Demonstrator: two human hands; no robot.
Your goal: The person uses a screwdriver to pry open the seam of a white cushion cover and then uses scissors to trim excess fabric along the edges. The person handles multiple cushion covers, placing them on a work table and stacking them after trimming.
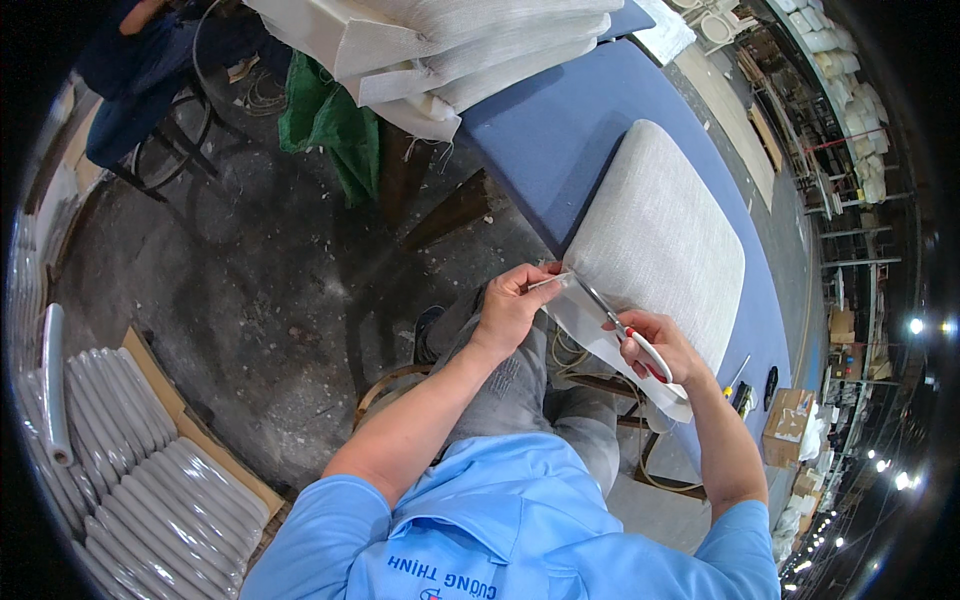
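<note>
A light grey fabric-covered seat cushion [665,225] lies on the blue table, its near edge along the table's front. My left hand [515,305] pinches the corner of a pale fabric flap [600,340] that hangs from the cushion's near side. In my right hand [660,345] is a pair of scissors [640,340] with white and red handles, its blades pointing at the fabric close to my left fingertips. Whether the blades are parted is too small to tell.
Stacked grey fabric covers [470,50] rest on the far end of the blue table [550,120]. A green sack [325,130] hangs beside it. Several small tools [742,395] and a cardboard box [788,425] are at right. Plastic-wrapped rolls [170,500] fill the lower left; another person [150,75] sits far left.
</note>
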